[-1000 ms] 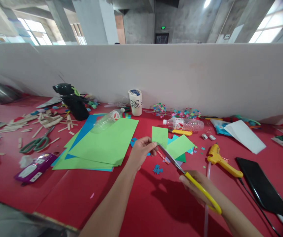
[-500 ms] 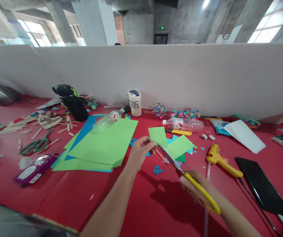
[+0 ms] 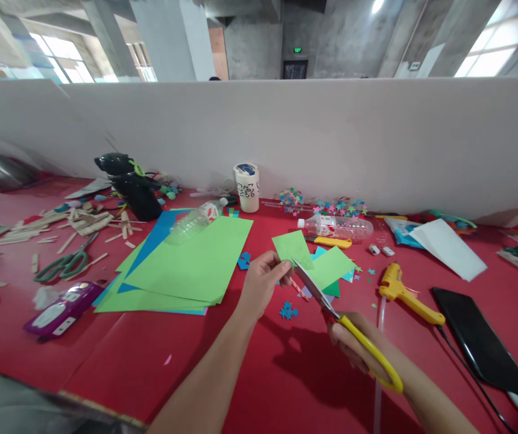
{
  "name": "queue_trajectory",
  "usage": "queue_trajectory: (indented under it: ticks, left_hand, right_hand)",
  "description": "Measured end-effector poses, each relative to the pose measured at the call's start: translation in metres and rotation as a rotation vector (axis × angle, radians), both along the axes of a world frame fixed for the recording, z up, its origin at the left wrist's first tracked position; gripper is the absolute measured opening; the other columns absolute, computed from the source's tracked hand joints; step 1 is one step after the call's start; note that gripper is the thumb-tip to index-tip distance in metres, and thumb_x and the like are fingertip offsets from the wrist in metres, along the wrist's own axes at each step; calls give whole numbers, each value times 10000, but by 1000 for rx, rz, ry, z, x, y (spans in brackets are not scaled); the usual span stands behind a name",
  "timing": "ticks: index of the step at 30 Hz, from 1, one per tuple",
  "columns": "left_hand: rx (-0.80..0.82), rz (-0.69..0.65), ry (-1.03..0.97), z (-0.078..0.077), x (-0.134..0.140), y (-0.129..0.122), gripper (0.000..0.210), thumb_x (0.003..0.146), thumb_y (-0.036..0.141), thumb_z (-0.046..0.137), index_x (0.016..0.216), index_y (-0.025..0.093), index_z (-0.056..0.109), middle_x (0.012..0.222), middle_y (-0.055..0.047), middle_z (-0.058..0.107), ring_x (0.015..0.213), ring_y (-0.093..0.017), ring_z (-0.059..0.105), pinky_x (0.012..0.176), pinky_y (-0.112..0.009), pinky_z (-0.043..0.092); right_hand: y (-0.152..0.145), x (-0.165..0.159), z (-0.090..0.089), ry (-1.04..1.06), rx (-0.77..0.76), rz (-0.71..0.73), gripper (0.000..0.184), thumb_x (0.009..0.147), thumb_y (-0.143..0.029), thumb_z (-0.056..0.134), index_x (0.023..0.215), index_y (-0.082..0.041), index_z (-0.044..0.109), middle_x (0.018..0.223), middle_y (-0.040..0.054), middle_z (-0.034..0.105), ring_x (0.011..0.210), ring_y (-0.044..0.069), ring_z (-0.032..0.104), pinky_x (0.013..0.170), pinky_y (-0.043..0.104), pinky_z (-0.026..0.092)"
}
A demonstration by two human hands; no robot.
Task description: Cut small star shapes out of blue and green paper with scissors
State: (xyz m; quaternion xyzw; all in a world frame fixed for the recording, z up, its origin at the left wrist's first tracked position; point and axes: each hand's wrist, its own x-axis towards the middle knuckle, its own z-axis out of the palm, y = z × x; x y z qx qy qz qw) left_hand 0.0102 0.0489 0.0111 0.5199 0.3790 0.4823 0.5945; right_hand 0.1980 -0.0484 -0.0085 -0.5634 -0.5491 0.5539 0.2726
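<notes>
Between the thumb and fingers of my left hand (image 3: 265, 278) is the lower left corner of a small light green paper piece (image 3: 293, 246), held above the table. My right hand (image 3: 353, 340) is closed on yellow-handled scissors (image 3: 315, 292). Their blades point up and left and meet the paper's lower edge close to my left fingertips. Under and beside the blades lies another light green paper piece (image 3: 332, 268) on blue and dark green scraps. Blue star cutouts (image 3: 288, 311) lie in a small pile below, and a red-and-white patterned strip (image 3: 300, 288) is partly behind the blades.
Large green sheets (image 3: 195, 265) lie on the left with a plastic bottle (image 3: 198, 220) on them. A yellow glue gun (image 3: 407, 295) and a black tablet-like slab (image 3: 480, 343) lie right. Behind are a white cup (image 3: 246, 188), a second bottle (image 3: 337, 228) and a yellow cutter (image 3: 333, 242).
My left hand has shifted slightly right, and the green paper has turned and tilted with it. The scissors stay nearly in place, their tips still at the paper's edge.
</notes>
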Motion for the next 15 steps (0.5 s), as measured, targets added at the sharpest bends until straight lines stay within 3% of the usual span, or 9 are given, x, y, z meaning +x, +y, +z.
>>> queue_trajectory:
  ticks: [5,15]
  left_hand:
    - [21,-24,78,3,-4,1,164,737,290,581,651,155,546,563,19,570,482,-81,508,514,-213,405]
    - [23,-13,109,4,-4,2,166,739,275,575,634,152,535,553,24,567,469,-73,499,506,-208,408]
  right_hand:
    - [3,6,2,-35,2,91,570,675,-781,397,629,-217,329,448,-99,293,364,58,318,358,182,265]
    - [0,0,-4,-24,-23,-25,566,684,-777,385,623,-214,363,409,-117,256,298,38,249,291,158,214]
